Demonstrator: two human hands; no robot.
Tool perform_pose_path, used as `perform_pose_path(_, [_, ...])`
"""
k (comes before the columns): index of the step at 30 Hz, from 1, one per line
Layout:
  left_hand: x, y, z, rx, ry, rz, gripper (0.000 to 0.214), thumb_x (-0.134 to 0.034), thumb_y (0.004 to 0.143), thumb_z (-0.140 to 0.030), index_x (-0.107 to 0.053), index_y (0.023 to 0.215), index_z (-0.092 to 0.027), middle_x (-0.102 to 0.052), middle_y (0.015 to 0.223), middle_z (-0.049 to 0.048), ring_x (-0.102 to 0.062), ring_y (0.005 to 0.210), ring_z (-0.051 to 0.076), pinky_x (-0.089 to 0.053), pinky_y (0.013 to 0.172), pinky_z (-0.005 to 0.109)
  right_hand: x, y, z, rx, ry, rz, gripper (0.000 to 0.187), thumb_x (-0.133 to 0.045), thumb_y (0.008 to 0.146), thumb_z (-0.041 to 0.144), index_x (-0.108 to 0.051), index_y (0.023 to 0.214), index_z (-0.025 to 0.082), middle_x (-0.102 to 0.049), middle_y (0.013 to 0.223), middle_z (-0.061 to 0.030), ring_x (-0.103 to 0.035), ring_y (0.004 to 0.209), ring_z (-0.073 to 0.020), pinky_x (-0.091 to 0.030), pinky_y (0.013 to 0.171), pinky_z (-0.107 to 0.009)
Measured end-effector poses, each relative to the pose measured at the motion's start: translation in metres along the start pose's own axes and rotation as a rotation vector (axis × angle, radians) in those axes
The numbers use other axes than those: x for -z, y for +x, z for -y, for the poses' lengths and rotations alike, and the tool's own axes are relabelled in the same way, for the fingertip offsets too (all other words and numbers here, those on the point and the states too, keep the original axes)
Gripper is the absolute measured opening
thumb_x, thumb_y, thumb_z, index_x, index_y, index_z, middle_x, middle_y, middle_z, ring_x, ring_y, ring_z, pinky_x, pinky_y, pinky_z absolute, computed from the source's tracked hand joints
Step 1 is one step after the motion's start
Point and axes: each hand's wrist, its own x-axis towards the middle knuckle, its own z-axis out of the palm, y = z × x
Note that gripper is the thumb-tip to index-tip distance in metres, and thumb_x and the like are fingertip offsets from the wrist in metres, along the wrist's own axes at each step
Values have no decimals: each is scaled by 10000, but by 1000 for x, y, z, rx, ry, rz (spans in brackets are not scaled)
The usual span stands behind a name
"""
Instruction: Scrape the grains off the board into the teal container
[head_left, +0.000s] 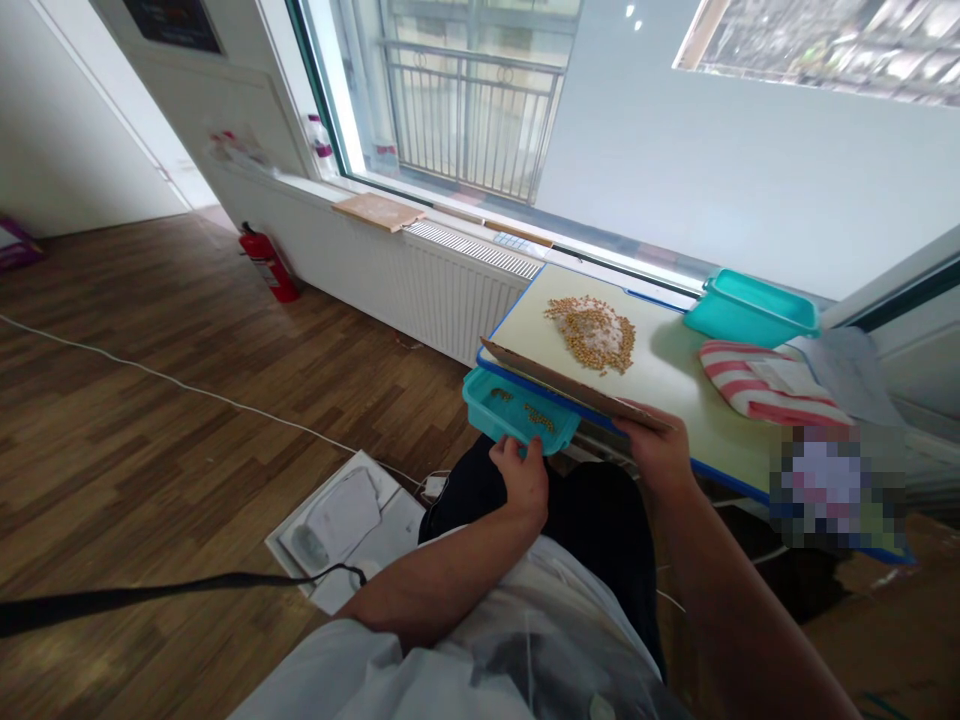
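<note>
My left hand (523, 472) is closed on the near rim of a teal plastic container (480, 412), which sits just below the table's front edge. A few golden-brown, bean-like grains (540, 416) lie inside it. My right hand (660, 446) grips the right end of a long strip of brown cardboard (570, 382), which stands on edge along the table's front. Behind the strip, a loose pile of the same golden-brown grains, mixed with finer white grains (596, 330), rests on the pale, blue-edged tabletop (517, 318).
A second teal container (757, 308) stands at the table's back right, beside a folded red-and-white striped cloth (765, 385). A radiator (450, 290) runs under the window. A red fire extinguisher (270, 265) and a white cable (225, 400) are on the wooden floor.
</note>
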Motion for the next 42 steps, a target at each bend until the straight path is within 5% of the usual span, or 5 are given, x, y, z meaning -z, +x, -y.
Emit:
perform_pose_path(12, [-1, 1, 4, -27, -1, -11, 145, -600, 758, -266, -529, 682, -165, -420, 1151, 98, -481, 1072, 210, -385, 969, 341, 7, -2, 7, -14, -4, -4, 278, -694, 615, 174, -753, 876, 250, -741, 855, 16, -691, 827, -241, -544, 769, -351])
perform_pose_path(18, [-2, 3, 4, 39, -190, -39, 174, -443, 878, -325, -518, 894, -169, -463, 1114, 108, -540, 1004, 182, -420, 923, 332, 9, -4, -1, -32, 9, -28, 267, -706, 584, 187, -755, 842, 235, -741, 814, 7, -691, 796, -249, -546, 758, -366])
perform_pose_path(42, [-4, 8, 10, -87, -74, -36, 212, -462, 870, -306, -557, 746, -163, -510, 977, 102, -543, 896, 177, -427, 874, 321, 21, -11, 9, -84, -68, -152, 244, -678, 561, 164, -748, 793, 188, -733, 748, 2, -677, 776, -247, -531, 769, -375])
